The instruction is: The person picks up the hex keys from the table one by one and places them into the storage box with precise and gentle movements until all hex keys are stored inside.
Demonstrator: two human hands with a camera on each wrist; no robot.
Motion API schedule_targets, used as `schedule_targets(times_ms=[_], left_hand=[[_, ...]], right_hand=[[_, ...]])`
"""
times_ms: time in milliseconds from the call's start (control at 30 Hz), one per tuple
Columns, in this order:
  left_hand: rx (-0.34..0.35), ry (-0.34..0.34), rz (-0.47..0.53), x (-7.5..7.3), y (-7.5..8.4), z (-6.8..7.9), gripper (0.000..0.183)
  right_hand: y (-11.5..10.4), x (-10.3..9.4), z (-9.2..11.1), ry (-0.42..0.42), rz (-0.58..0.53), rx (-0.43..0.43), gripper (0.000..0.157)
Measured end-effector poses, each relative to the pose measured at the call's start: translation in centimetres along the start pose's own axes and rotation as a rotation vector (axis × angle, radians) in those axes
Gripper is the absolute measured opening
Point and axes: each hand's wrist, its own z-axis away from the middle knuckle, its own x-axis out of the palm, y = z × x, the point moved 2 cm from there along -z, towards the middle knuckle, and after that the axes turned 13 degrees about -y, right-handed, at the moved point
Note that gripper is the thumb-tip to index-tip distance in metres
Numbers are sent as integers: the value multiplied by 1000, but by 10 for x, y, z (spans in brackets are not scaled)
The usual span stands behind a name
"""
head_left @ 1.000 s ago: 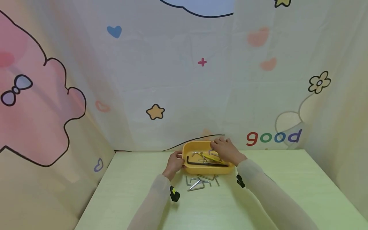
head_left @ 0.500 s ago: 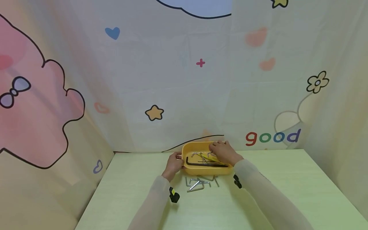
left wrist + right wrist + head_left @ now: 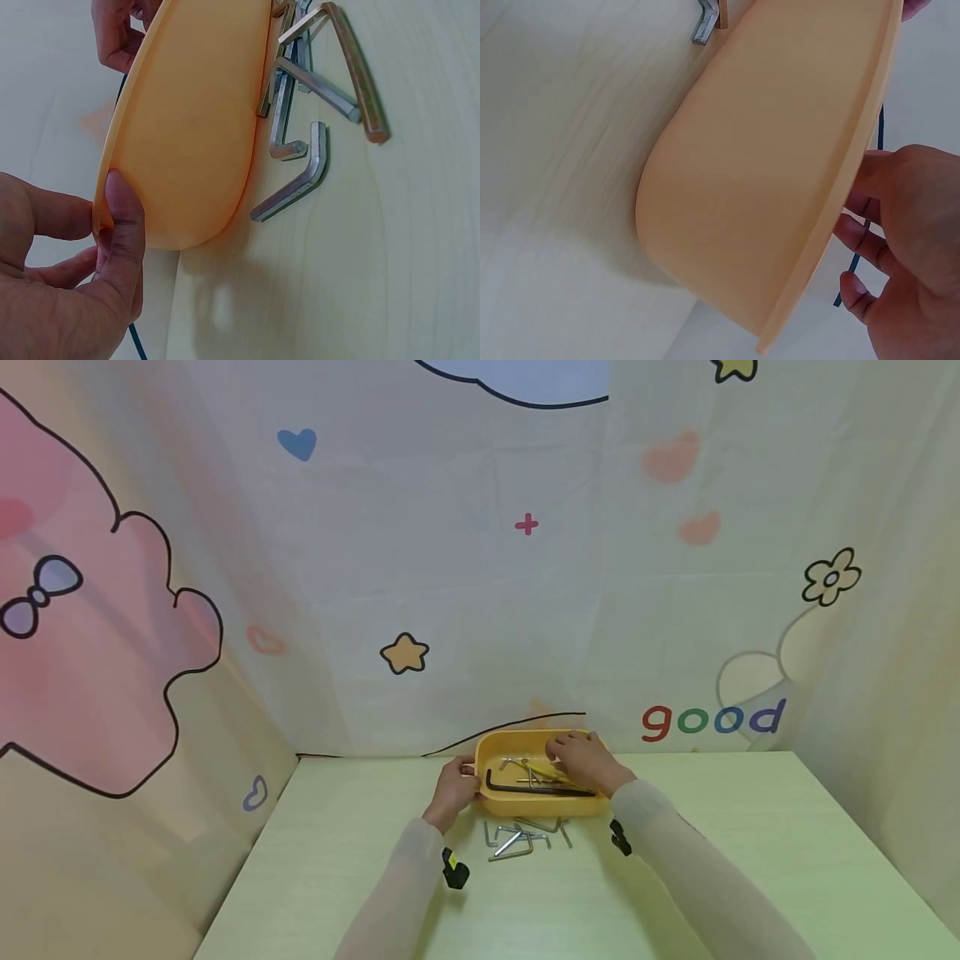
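Note:
A yellow plastic bin point(image 3: 517, 807) stands on the table against the back curtain. Inside it lie a long black hex key point(image 3: 525, 789), a yellow tool point(image 3: 551, 772) and several small silver hex keys. My left hand point(image 3: 453, 787) pinches the bin's left end by the rim; in the left wrist view the thumb of that hand point(image 3: 82, 277) presses the outer wall. Over the bin's right side, my right hand point(image 3: 588, 762) reaches inside with bent fingers. The right wrist view shows this hand point(image 3: 907, 232) beyond the rim, but its fingertips are hidden by the wall.
Several silver hex keys point(image 3: 517, 842) lie loose on the table point(image 3: 525, 910) in front of the bin, one bent hex key point(image 3: 300, 176) closest to the left hand. A printed curtain point(image 3: 480, 593) hangs directly behind the bin.
My right hand has shifted slightly left and lower inside the bin, then stayed nearly in place. My left hand keeps its hold on the rim. The loose hex keys lie unchanged.

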Motion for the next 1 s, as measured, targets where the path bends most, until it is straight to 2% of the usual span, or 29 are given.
schedule_targets(times_ms=[267, 467, 733, 1000], left_hand=[[2, -3, -1, 1, 0, 1, 52], [11, 2, -1, 1, 1, 2, 54], [20, 13, -3, 2, 2, 2, 51], [6, 11, -6, 2, -1, 1, 53]], right_hand=[[-1, 1, 6, 36, -18, 7, 19], [-6, -4, 17, 95, -10, -6, 18], [-9, -12, 31, 140, -57, -9, 22], [-1, -7, 44, 165, -90, 66, 28]])
